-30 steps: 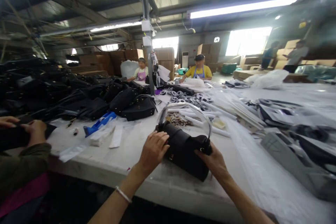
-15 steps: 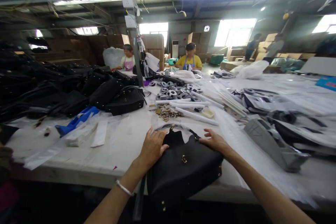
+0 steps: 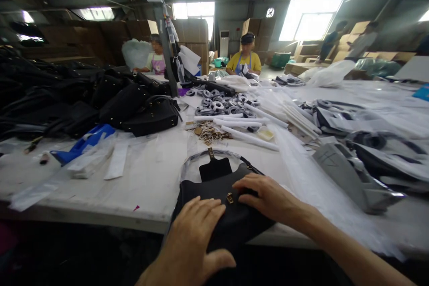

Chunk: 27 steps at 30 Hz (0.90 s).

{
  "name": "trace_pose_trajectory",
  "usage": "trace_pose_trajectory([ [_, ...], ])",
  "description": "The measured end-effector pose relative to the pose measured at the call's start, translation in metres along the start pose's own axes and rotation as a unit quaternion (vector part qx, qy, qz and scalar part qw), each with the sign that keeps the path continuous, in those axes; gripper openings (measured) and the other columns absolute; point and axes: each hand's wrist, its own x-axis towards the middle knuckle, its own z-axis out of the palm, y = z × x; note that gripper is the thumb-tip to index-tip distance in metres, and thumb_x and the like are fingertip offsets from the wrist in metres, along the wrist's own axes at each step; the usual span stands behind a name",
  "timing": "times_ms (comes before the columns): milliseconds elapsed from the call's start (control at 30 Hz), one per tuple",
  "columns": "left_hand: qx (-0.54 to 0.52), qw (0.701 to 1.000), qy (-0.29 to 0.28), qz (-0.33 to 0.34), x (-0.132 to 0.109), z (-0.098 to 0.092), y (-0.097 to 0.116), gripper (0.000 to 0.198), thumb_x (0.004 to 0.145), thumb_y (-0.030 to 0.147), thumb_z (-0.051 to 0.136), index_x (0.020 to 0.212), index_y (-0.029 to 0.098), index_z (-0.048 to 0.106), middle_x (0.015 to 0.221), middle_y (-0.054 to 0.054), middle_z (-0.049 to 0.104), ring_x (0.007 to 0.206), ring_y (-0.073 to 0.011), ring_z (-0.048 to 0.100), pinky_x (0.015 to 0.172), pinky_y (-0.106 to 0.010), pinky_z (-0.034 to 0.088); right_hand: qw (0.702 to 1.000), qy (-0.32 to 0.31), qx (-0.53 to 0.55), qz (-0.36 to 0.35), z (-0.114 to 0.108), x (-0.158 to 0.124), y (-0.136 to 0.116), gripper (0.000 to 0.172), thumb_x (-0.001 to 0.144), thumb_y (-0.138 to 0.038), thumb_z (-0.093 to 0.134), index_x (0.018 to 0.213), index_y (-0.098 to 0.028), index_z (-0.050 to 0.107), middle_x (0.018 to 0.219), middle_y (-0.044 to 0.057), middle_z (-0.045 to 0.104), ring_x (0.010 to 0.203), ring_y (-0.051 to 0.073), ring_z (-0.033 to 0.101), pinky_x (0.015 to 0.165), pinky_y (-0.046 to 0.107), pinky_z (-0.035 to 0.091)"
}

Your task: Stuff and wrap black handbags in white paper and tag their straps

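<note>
A black handbag (image 3: 214,187) lies at the table's front edge, partly hanging over it. Its flap tab (image 3: 215,167) is folded back away from me, and the wrapped handle arcs behind. A gold clasp (image 3: 229,198) shows on the bag's front. My left hand (image 3: 197,232) lies flat on the lower left of the bag, fingers stretched and thumb apart. To the right of the clasp, my right hand (image 3: 264,196) rests on the bag with bent fingers apart, holding nothing.
Black bags (image 3: 147,118) are heaped at the left, near a blue wrapper (image 3: 83,145). Beyond my bag lie tags on strings (image 3: 212,133), white rolls (image 3: 237,123) and grey coils (image 3: 216,106). A grey holder (image 3: 348,174) stands at the right. Two people (image 3: 246,60) sit across the table.
My left hand has moved from the bag's top edge down over its front. My right hand has shifted inward beside the clasp. The flap tab now stretches out behind the bag.
</note>
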Motion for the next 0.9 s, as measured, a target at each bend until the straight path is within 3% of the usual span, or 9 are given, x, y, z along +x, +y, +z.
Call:
trace_pose_trajectory([
  [100,0.105,0.994,0.002,0.011,-0.016,0.024,0.013,0.083,0.073,0.054,0.077,0.145,0.025,0.045,0.135,-0.012,0.061,0.117,-0.0342,0.063,0.099,-0.052,0.054,0.999,-0.032,0.000,-0.019,0.004,0.021,0.011,0.026,0.086,-0.023,0.066,0.110,-0.025,0.073,0.104,0.003,0.074,0.097,0.021,0.066,0.090,0.029,0.048],
  [200,0.136,0.991,-0.012,0.014,-0.019,0.034,0.009,0.085,0.077,0.049,0.076,0.148,0.022,0.039,0.136,-0.013,0.060,0.118,-0.0336,0.062,0.097,-0.051,0.055,0.992,-0.106,-0.006,-0.065,0.003,0.040,0.012,0.018,0.084,-0.022,0.068,0.099,-0.025,0.077,0.095,0.001,0.075,0.087,0.019,0.067,0.083,0.026,0.047],
  [467,0.144,0.987,-0.038,0.064,-0.001,0.010,-0.009,0.074,0.076,0.040,0.081,0.139,0.020,0.049,0.132,-0.010,0.064,0.121,-0.0288,0.061,0.103,-0.046,0.050,0.975,-0.207,0.019,-0.073,-0.007,0.070,0.007,0.016,0.080,-0.017,0.070,0.094,-0.023,0.078,0.083,-0.002,0.074,0.075,0.014,0.067,0.067,0.020,0.046],
  [633,0.157,0.985,-0.027,0.061,0.024,0.002,-0.036,0.064,0.079,0.027,0.079,0.137,0.024,0.052,0.134,-0.008,0.063,0.125,-0.0282,0.058,0.109,-0.048,0.042,0.967,-0.194,0.015,-0.162,-0.018,0.082,0.024,0.015,0.084,-0.014,0.065,0.088,-0.022,0.077,0.085,-0.001,0.073,0.077,0.013,0.067,0.070,0.020,0.046],
  [800,0.093,0.992,-0.071,0.054,0.041,0.009,-0.063,0.057,0.083,0.031,0.075,0.135,0.024,0.054,0.136,-0.008,0.062,0.125,-0.0249,0.058,0.111,-0.045,0.039,0.927,-0.171,-0.144,-0.303,-0.022,0.084,0.040,0.023,0.090,-0.007,0.054,0.091,-0.019,0.074,0.087,0.005,0.072,0.081,0.017,0.064,0.078,0.027,0.046],
  [900,0.072,0.990,-0.108,0.051,0.044,0.011,-0.065,0.060,0.083,0.034,0.074,0.137,0.021,0.051,0.139,-0.011,0.059,0.128,-0.0257,0.056,0.111,-0.046,0.037,0.930,-0.132,-0.177,-0.294,-0.025,0.075,0.034,0.023,0.092,-0.010,0.053,0.098,-0.020,0.073,0.102,0.008,0.072,0.092,0.019,0.065,0.086,0.031,0.047],
])
